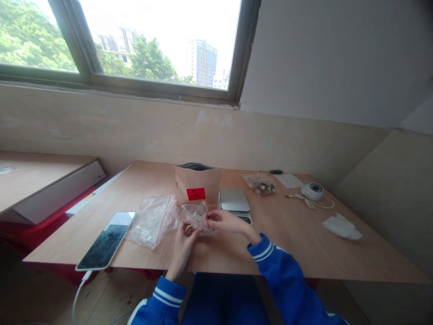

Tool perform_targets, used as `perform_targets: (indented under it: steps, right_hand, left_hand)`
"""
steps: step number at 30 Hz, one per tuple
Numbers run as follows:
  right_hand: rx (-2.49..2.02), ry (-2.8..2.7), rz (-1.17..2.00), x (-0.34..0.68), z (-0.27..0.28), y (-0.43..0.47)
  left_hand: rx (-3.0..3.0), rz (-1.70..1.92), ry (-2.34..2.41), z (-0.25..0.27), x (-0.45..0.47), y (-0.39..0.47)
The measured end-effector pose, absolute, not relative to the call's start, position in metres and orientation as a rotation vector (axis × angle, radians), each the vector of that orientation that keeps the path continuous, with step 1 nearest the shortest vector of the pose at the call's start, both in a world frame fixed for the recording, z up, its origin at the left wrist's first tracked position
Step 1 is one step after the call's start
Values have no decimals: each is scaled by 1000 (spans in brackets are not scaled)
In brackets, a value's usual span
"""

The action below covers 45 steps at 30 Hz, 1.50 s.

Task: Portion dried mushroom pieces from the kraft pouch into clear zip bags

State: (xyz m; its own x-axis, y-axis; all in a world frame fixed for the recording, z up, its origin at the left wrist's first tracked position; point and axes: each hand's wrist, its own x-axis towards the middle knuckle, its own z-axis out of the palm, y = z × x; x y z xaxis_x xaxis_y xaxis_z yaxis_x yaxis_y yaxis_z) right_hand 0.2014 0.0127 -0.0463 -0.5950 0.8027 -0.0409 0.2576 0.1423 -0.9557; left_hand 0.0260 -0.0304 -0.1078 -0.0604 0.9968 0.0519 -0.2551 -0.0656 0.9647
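Observation:
Between my hands is a small clear zip bag (194, 211) with a red strip; what lies inside it is too small to make out. My left hand (186, 237) pinches its lower left side with curled fingers. On the right, my right hand (225, 221) grips the bag's edge by the red strip. Just behind stands a brown paper pouch (199, 183) with a red label, its top gaping. A flat pile of clear zip bags (154, 219) lies to the left of my hands. Close behind my right hand sits a small digital scale (234, 201).
A phone (107, 239) with a white cable lies at the table's left front edge. Toward the back right are a filled zip bag (261, 184), a green-handled tool (276, 172), white paper (289, 181), a white dome camera (311, 191) and a crumpled white item (341, 226).

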Motion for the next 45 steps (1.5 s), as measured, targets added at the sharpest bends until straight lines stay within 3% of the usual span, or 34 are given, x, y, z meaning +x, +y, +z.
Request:
perform_targets:
  steps: [15,34,45]
  right_hand:
    - [-1104,-1216,1393,178,-95,6]
    - [-1031,-1267,1664,192,-86,-6]
    - [-1055,-1181,1319,203,-81,-10]
  left_hand:
    - [1166,1421,1154,-111,21,-31]
    - [1291,1319,1218,-117,19,-29]
    - [1148,1369,1210,-112,22,-32]
